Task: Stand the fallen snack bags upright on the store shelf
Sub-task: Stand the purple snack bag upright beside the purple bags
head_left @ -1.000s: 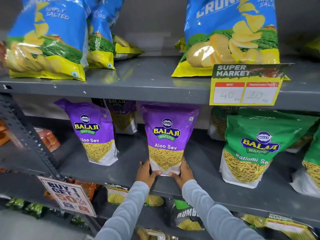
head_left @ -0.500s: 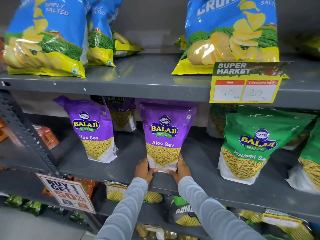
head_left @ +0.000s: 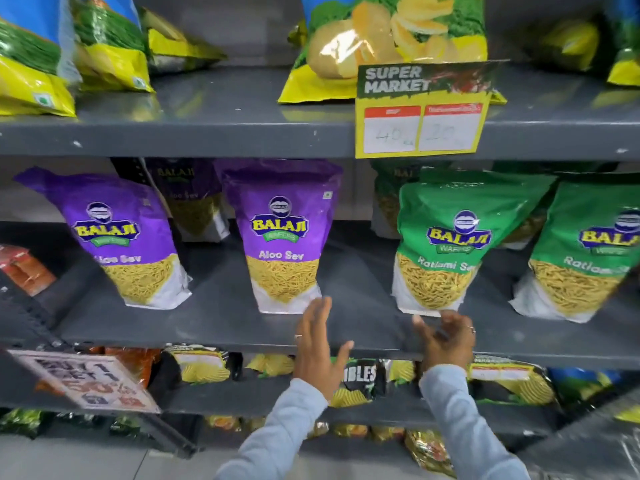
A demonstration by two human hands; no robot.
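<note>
On the grey middle shelf a purple Aloo Sev bag stands upright, free of both hands. My left hand is open just below and right of its base, fingers spread, holding nothing. My right hand is open at the shelf's front edge, right under the base of a green Ratlami Sev bag that leans a little to the left; whether the fingers touch it is blurred. Another purple bag stands tilted at the left, and a second green bag at the right.
A third purple bag stands at the back. Blue and yellow chip bags fill the top shelf, behind a yellow price tag. A "buy 1 get 1" sign hangs lower left. Dark snack bags line the shelf below.
Both hands have let go of the middle purple bag, which stays standing. They moved right, the right hand arriving under the green bag. The view shifted right and down.
</note>
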